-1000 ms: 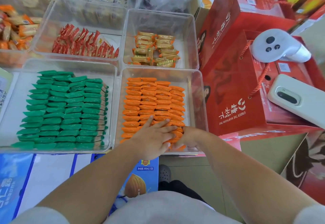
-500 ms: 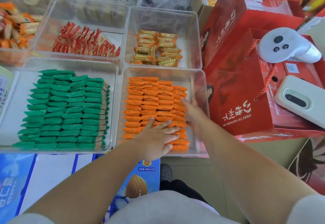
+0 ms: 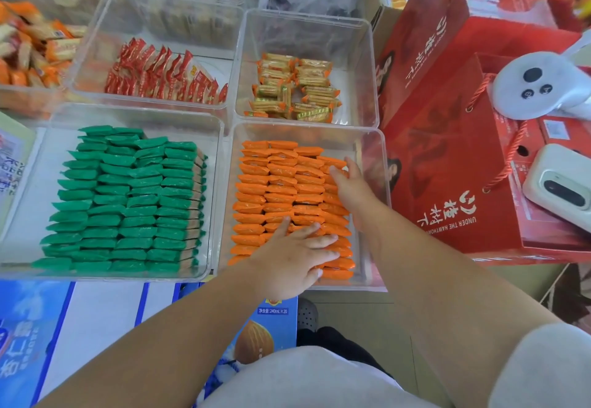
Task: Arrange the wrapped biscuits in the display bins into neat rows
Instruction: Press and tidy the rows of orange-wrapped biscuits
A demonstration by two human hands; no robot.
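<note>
The orange biscuits (image 3: pixel 275 183) lie in 4 columns in the near right bin (image 3: pixel 307 131). The left hand (image 3: pixel 292 257) rests flat on the near rows, fingers spread. The right hand (image 3: pixel 350 183) presses the right column's edge, fingers straight. Beside it, the left bin (image 3: pixel 134 115) holds green biscuits (image 3: pixel 128 199).

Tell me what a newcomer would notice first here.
Bright green biscuits lie in tidy rows in the front left bin, orange biscuits in the front right bin. The left hand lies flat on the near orange packs; the right hand touches the right-hand row. Red gift boxes stand at the right.
</note>
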